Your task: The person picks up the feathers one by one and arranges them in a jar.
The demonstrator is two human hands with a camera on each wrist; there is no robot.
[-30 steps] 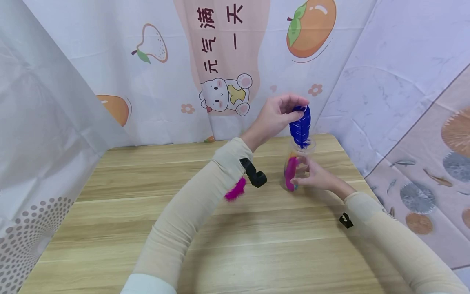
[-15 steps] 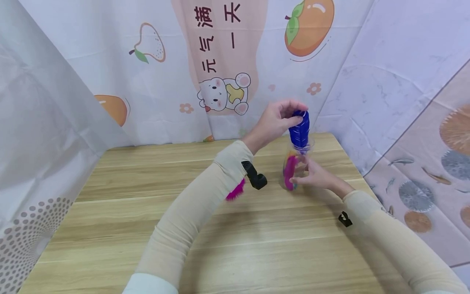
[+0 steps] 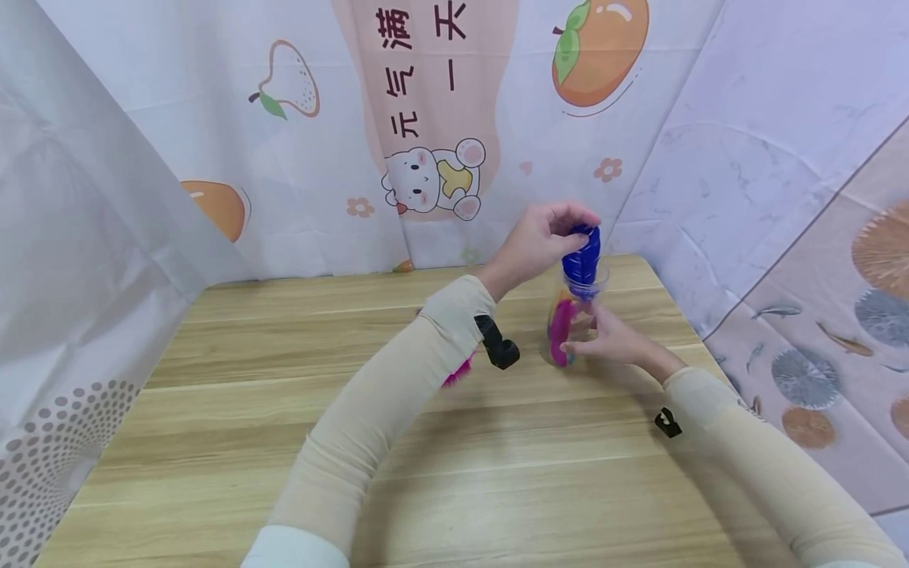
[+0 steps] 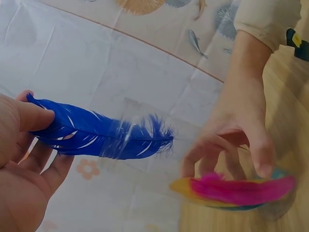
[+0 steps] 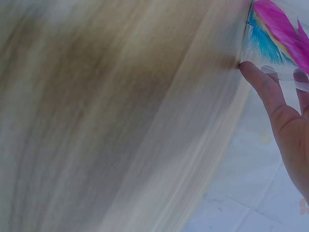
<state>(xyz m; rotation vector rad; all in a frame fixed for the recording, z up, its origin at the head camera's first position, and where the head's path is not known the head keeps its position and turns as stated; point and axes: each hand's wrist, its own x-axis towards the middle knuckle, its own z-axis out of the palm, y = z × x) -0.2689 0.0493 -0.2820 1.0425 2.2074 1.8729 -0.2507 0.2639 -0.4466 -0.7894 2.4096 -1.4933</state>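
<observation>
My left hand (image 3: 538,243) pinches a blue feather (image 3: 582,264) by its upper end. In the left wrist view the feather's frayed tip (image 4: 161,137) is inside the mouth of a clear plastic jar (image 3: 600,280). My right hand (image 3: 612,338) grips the jar's side, thumb and fingers around it, and the jar stands upright on the table. Inside the jar are a magenta feather (image 3: 561,335), a yellow feather (image 4: 181,187) and a turquoise feather (image 5: 266,41). Another magenta feather (image 3: 458,373) lies on the table, partly hidden by my left forearm.
The wooden table (image 3: 284,347) extends to the left and toward me. A printed curtain (image 3: 319,181) hangs right behind its back edge, and another cloth (image 3: 767,260) covers the right side. Black wrist mounts (image 3: 499,347) stick out from both sleeves.
My left hand has come down, lowering the blue feather from above the rim until its lower part is in the jar. The right hand keeps its hold on the jar.
</observation>
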